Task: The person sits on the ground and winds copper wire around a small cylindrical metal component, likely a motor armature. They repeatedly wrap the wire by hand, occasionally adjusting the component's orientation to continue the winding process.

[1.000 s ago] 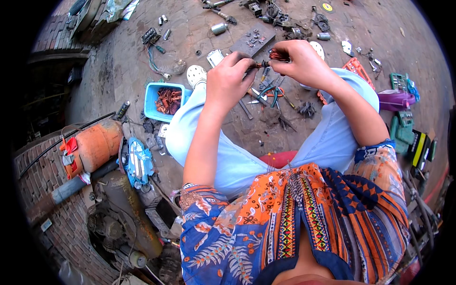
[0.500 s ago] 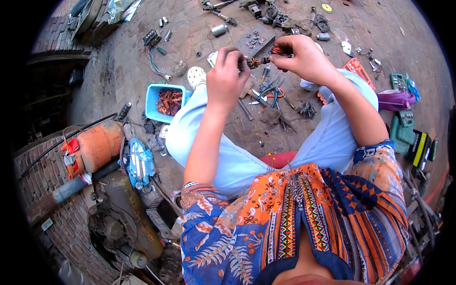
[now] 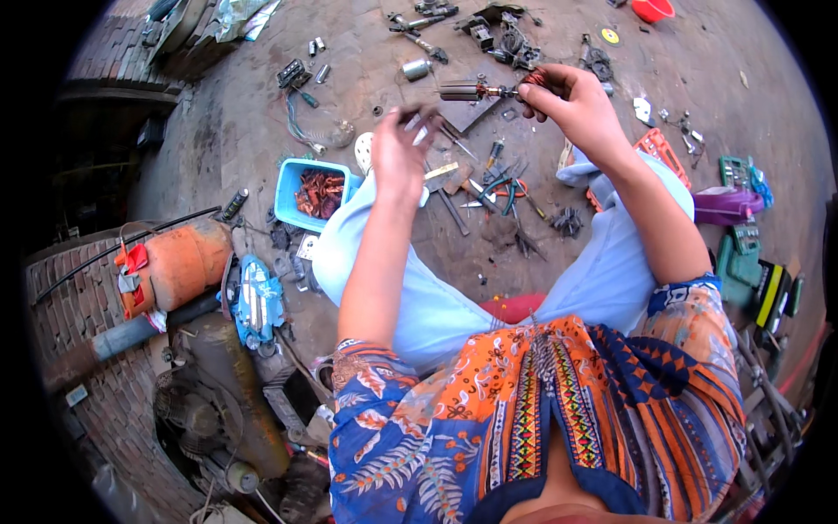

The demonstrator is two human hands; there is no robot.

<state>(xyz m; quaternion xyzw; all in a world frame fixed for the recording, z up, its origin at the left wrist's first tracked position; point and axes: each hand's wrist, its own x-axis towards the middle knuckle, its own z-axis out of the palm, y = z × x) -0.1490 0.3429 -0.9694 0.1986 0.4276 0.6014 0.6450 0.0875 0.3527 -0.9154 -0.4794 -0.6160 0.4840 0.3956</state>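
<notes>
My right hand [image 3: 567, 105] is closed on a small motor armature [image 3: 460, 91], which lies sideways in the air with its dark cylindrical core pointing left. Reddish copper wire shows among my fingers at the shaft's right end. Just below and left of that core, my left hand [image 3: 401, 153] is off the armature, its fingers apart and smeared by motion. Beneath both hands, between my legs, pliers [image 3: 506, 194], a hammer-like tool [image 3: 454, 210] and other loose tools lie on the ground, and a dark metal plate [image 3: 463, 113] sits behind the armature.
A blue tub [image 3: 288, 201] of copper scraps stands by my left leg. An orange gas cylinder [image 3: 188, 258] lies farther left. Metal parts [image 3: 511, 39] and a red bowl [image 3: 653, 9] are ahead. Toolcases [image 3: 738, 262] and a purple case [image 3: 724, 206] sit at my right.
My left hand has let go of the armature and moved slightly left and down, uncovering its core. My right hand still holds it, and the view has shifted slightly.
</notes>
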